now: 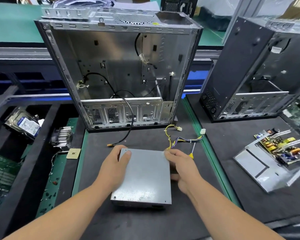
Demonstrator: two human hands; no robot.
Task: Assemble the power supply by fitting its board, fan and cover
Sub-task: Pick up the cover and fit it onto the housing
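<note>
Grey sheet metal, that is the cover [144, 174] of the power supply, and it sits on top of the unit on the dark mat [145, 222], right in front of the person. The left hand [113, 168] holds its left edge near the far corner, thumb laid flat on top, the other fingers curled down over the side. The right hand [182, 168] grips the right edge, fingertips pinching at the far right corner and the rest wrapped round the side. A bundle of yellow and purple wires [180, 140] comes out from under the far right corner and trails across the mat. Just beside the right hand lies a screwdriver [192, 150] with a yellow handle.

Behind the unit stands an open case [121, 75], bare inside, a black cable [128, 129] hanging out of it onto the mat. To the right, on another mat, a second case [260, 71] stands, and nearer lies a circuit board [280, 148] on a metal tray [260, 167]. On the left I see a heatsink [62, 137], a small chip [74, 153] and a hard drive [24, 122].
</note>
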